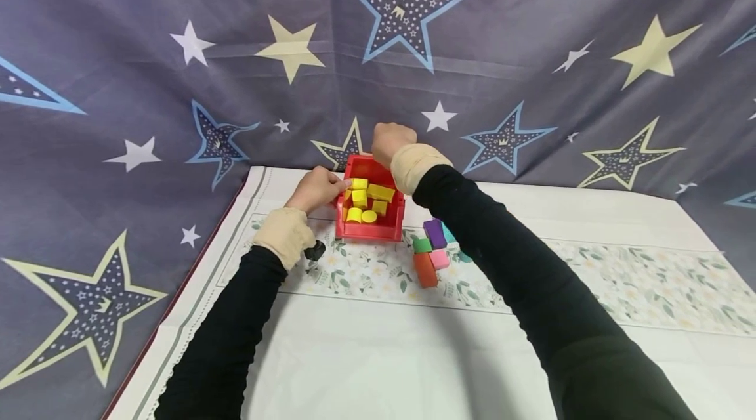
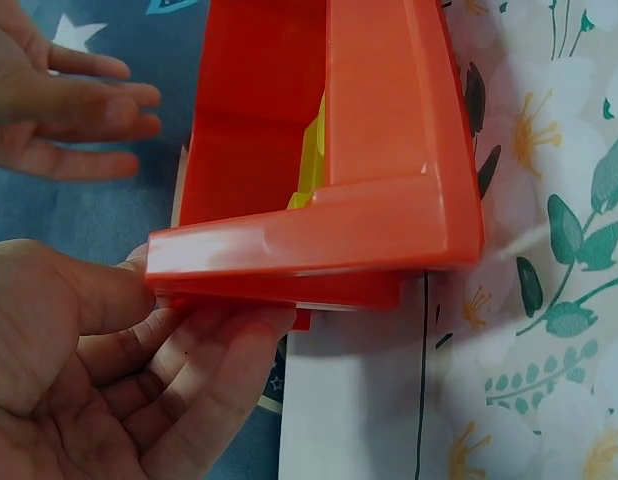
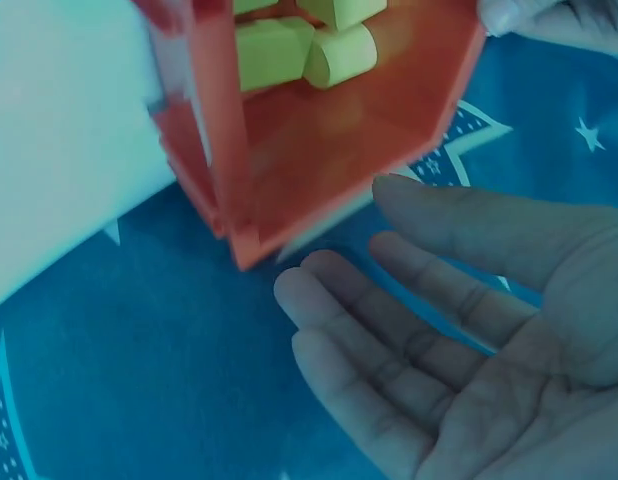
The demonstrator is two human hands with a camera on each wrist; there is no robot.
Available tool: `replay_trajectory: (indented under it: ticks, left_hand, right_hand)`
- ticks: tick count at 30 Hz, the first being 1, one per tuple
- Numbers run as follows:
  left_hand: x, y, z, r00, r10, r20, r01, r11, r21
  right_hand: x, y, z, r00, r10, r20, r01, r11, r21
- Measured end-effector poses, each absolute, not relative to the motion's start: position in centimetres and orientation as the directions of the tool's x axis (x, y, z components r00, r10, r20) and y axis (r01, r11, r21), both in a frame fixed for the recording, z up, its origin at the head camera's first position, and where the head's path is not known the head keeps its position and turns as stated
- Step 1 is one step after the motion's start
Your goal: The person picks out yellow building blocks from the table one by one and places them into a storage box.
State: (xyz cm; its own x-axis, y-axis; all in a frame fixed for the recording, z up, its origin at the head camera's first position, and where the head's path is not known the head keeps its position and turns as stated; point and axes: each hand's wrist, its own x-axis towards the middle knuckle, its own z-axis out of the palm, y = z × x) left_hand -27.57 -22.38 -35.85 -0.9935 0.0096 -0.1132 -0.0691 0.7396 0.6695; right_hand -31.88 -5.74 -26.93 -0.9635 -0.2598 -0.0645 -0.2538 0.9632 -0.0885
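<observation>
A red plastic bin (image 1: 371, 232) holds several yellow blocks (image 1: 380, 192), some cylindrical and some box-shaped. My left hand (image 1: 319, 189) grips the bin's left wall, thumb on the rim and fingers underneath, as the left wrist view shows (image 2: 179, 370). Behind the bin's back right corner is my right hand (image 1: 394, 141). In the right wrist view, that hand (image 3: 469, 330) has its fingers extended and slightly bent, close to the bin's edge (image 3: 319, 215), with nothing in the grasp. Whether a fingertip touches the bin, I cannot tell.
Right of the bin lie a purple block (image 1: 434, 233), a green block (image 1: 422, 245), a pink block (image 1: 440, 258) and an orange block (image 1: 425, 270). Teal pieces (image 1: 447, 233) are partly hidden by my right sleeve. A star-patterned curtain (image 1: 378, 92) hangs behind the table (image 1: 366, 354).
</observation>
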Motion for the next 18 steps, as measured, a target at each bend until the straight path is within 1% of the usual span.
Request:
replay_trajectory:
  ticks: [3, 7, 11, 18]
  left_hand:
    - [-27.5, -22.1, -35.6, -0.99, 0.002, -0.143, -0.097, 0.726, 0.681]
    - [-27.4, -21.9, -35.2, -0.987, -0.007, -0.16, -0.115, 0.729, 0.674]
    - [-27.4, -21.8, -34.9, -0.987, -0.025, -0.159, -0.124, 0.749, 0.651]
    - [-27.7, -21.6, -35.2, -0.987, -0.047, -0.154, -0.134, 0.771, 0.623]
  right_hand:
    - [-32.4, -4.7, -26.3, -0.958, -0.274, -0.087, -0.269, 0.961, -0.07]
    - [-32.3, -3.1, -25.1, -0.955, -0.283, -0.093, -0.278, 0.958, -0.065]
    - [-31.9, -1.2, -24.1, -0.956, -0.284, -0.071, -0.28, 0.958, -0.064]
    - [-31.3, 2.2, -23.5, -0.963, -0.261, -0.072, -0.255, 0.964, -0.077]
